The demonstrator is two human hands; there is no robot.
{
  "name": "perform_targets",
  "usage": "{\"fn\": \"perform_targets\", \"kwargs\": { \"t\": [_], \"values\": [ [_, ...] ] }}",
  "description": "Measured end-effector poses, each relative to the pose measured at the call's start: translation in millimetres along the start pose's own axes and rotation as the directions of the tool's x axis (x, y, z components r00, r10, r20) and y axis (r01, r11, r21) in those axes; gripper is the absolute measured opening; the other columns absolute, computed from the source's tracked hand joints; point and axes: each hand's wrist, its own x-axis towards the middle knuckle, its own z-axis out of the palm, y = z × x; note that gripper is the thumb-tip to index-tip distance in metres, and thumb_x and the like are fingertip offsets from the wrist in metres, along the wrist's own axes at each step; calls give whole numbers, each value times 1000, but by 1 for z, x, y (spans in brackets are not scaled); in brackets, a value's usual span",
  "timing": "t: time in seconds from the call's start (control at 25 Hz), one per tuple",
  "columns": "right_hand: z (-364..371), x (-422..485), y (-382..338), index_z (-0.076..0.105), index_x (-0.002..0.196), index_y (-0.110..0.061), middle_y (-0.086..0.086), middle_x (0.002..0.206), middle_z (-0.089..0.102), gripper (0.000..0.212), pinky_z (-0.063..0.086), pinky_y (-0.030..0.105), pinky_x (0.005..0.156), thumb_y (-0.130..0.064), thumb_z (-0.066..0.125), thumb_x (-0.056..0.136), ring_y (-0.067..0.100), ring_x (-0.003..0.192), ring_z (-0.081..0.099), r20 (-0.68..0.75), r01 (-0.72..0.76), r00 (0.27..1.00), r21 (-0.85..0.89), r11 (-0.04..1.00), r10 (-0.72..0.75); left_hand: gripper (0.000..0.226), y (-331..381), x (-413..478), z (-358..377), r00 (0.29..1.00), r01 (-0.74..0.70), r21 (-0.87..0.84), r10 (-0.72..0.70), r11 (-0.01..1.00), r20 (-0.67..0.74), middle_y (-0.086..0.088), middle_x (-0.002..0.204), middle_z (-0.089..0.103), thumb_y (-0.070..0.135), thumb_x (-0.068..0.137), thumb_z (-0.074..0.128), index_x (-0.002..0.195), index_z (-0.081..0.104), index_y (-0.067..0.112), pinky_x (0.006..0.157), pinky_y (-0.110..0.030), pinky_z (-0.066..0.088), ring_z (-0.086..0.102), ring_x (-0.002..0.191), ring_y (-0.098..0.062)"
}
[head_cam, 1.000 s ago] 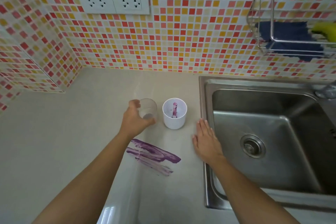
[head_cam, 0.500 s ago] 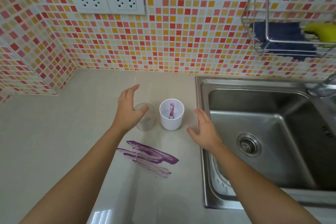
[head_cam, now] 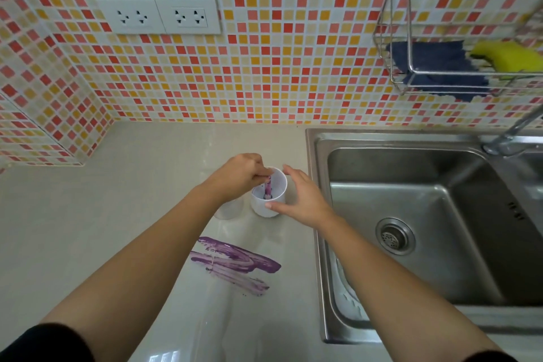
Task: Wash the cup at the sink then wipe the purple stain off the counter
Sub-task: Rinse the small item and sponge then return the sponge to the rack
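Observation:
A white cup [head_cam: 259,205] stands on the beige counter [head_cam: 126,214] just left of the sink [head_cam: 417,244]. A purple-stained stick [head_cam: 268,189] leans inside it. My left hand [head_cam: 238,177] reaches over the rim and pinches the top of that stick. My right hand [head_cam: 301,198] wraps the cup's right side, thumb on the front wall and fingers at the far rim. A clear glass [head_cam: 227,210] stands left of the cup, mostly hidden under my left wrist. The purple stain [head_cam: 235,260] is smeared on the counter in front of the cup.
A wire rack [head_cam: 411,84] on the tiled wall holds a blue cloth [head_cam: 432,60] and a yellow sponge [head_cam: 509,54]. The faucet [head_cam: 509,134] rises at the sink's back right, with the drain [head_cam: 395,236] in the basin. Two outlets [head_cam: 158,15] are on the wall.
My left hand let go of the clear glass and moved right to pinch the stick in the white cup. My right hand lifted off the counter and closed around the cup.

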Motion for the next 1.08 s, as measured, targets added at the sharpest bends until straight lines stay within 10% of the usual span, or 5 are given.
{"fn": "perform_targets", "kwargs": {
  "t": [0.2, 0.6, 1.08],
  "values": [
    [-2, 0, -1, 40, 134, -25, -3, 133, 49, 78, 39, 26, 95, -46, 78, 69, 13, 118, 47, -21, 56, 998, 54, 997, -55, 7, -3, 1, 1, 994, -110, 113, 110, 987, 14, -8, 77, 65, 9, 79, 71, 84, 76, 10, 61, -25, 50, 64, 71, -23],
    [2, 2, 0, 39, 134, -24, -1, 132, 49, 78, 41, 29, 95, -46, 77, 70, 16, 118, 48, -35, 30, 999, 30, 999, -29, 30, 13, 4, 2, 987, 161, 58, -162, 985, 12, -12, 102, 60, 26, 96, 48, 108, 68, 6, 69, -22, 35, 58, 88, -25],
    [-17, -7, 16, 11, 147, -23, -1, 154, 20, 115, 28, 38, 111, -60, 77, 61, 18, 139, 25, -12, -53, 999, -49, 997, 52, 27, 35, 9, -59, 923, 49, -5, -47, 999, -381, -12, 82, 64, 28, 89, 61, 90, 71, 3, 63, -28, 39, 53, 72, -19]
  ]
}}
